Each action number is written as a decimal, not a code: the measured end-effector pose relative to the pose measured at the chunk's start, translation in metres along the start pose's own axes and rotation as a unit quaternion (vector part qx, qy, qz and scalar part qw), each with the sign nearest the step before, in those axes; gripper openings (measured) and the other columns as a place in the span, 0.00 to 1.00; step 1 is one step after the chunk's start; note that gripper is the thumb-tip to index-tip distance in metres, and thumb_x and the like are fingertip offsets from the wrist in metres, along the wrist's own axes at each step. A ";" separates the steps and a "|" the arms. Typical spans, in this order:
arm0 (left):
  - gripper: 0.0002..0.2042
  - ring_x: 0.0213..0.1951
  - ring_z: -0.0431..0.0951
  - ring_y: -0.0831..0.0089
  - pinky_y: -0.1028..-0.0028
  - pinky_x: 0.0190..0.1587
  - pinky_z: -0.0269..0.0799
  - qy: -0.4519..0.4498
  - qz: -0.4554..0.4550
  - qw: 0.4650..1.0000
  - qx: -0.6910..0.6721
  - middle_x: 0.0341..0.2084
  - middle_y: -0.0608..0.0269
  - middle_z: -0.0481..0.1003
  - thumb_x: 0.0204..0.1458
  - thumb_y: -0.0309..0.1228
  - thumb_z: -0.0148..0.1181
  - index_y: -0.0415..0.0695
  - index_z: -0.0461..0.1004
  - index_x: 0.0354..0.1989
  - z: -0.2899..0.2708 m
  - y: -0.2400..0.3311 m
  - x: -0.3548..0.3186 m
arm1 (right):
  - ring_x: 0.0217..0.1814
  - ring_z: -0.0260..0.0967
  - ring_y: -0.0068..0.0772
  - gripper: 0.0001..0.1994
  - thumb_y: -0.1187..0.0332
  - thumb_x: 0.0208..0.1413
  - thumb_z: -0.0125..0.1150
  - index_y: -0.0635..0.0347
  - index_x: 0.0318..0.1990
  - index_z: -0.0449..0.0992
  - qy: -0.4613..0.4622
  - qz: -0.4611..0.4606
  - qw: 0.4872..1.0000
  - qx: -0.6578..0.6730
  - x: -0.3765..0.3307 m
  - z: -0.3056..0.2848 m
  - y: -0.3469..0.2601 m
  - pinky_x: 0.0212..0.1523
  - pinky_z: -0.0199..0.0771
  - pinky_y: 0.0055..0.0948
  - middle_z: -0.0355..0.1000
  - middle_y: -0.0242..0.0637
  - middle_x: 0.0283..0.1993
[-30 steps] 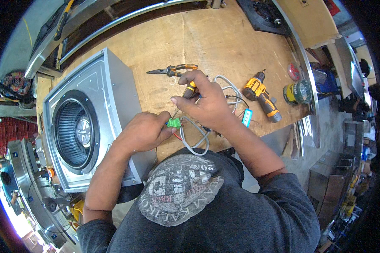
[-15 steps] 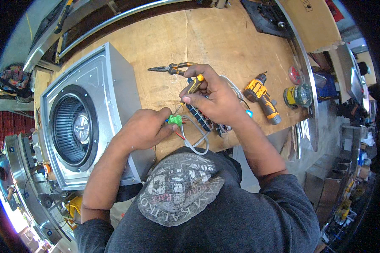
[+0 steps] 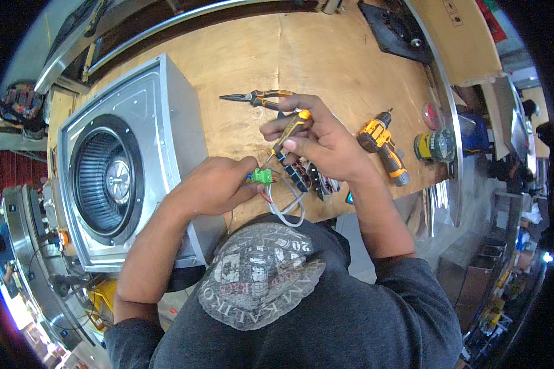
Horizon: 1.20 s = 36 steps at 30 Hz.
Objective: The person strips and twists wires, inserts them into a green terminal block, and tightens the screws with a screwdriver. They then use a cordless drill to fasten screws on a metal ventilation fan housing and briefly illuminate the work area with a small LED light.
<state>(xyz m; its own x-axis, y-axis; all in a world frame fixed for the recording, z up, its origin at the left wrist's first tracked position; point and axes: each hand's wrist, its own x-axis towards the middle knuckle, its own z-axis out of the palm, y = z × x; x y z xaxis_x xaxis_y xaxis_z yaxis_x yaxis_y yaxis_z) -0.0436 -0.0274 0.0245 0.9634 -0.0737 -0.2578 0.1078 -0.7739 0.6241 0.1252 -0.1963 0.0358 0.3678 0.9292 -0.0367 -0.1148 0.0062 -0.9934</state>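
Observation:
My left hand (image 3: 218, 184) pinches a small green terminal block (image 3: 263, 176) with coloured wires running into it. A grey cable (image 3: 284, 215) loops down from the block. In my right hand (image 3: 320, 138) is a yellow and black screwdriver (image 3: 292, 130), its tip touching or very near the top of the block. Just below the right hand lie a dark strip of connectors (image 3: 293, 172) and a bundle of wires, partly covered by that hand. Long-nose pliers (image 3: 255, 98) with orange and black handles rest on the wooden table beyond my right hand.
On my left stands a metal box with a round black fan (image 3: 108, 178). A yellow cordless drill (image 3: 385, 147) lies right of my right arm, with a yellow and green container (image 3: 434, 146) past it. A black plate (image 3: 397, 31) sits at the far right by a metal rail (image 3: 440, 80).
My right hand has tilted the screwdriver further over to the right, its tip still at the terminal block. The view has shifted slightly; the left hand keeps its hold.

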 end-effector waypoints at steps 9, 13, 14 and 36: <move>0.16 0.32 0.77 0.40 0.48 0.38 0.69 -0.001 -0.013 1.000 -0.001 0.23 0.41 0.75 0.58 0.40 0.59 0.38 0.68 0.38 0.001 -0.001 0.001 | 0.41 0.77 0.26 0.20 0.78 0.57 0.61 0.57 0.56 0.65 0.016 -0.100 0.989 -0.108 0.007 0.002 0.023 0.41 0.78 0.28 0.77 0.39 0.41; 0.16 0.33 0.78 0.40 0.47 0.38 0.69 -0.028 -0.035 0.999 0.029 0.24 0.40 0.76 0.59 0.42 0.58 0.38 0.68 0.39 0.000 0.000 0.002 | 0.42 0.75 0.25 0.22 0.79 0.58 0.61 0.58 0.58 0.62 0.041 -0.067 0.989 -0.128 0.003 0.014 0.019 0.44 0.76 0.27 0.76 0.39 0.40; 0.16 0.33 0.77 0.40 0.48 0.38 0.69 -0.028 -0.041 0.998 0.027 0.24 0.40 0.75 0.59 0.42 0.57 0.38 0.68 0.40 0.001 0.000 0.002 | 0.41 0.75 0.25 0.22 0.79 0.58 0.62 0.58 0.58 0.62 0.053 -0.053 0.989 -0.131 0.002 0.016 0.022 0.43 0.76 0.26 0.76 0.39 0.40; 0.17 0.43 0.78 0.69 0.69 0.50 0.73 -0.075 -0.058 0.986 -0.139 0.41 0.55 0.79 0.60 0.30 0.56 0.38 0.71 0.56 -0.016 -0.047 0.022 | 0.29 0.67 0.16 0.15 0.63 0.64 0.60 0.63 0.53 0.74 0.134 0.101 0.986 -0.012 -0.030 0.030 0.109 0.29 0.68 0.20 0.75 0.31 0.37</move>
<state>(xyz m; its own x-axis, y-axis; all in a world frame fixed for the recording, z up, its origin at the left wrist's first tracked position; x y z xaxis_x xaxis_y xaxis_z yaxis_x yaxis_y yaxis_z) -0.0240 0.0168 0.0013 0.8961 -0.1029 -0.4317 0.2981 -0.5812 0.7572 0.0737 -0.2126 -0.0681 0.5712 0.7791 -0.2585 -0.1897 -0.1811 -0.9650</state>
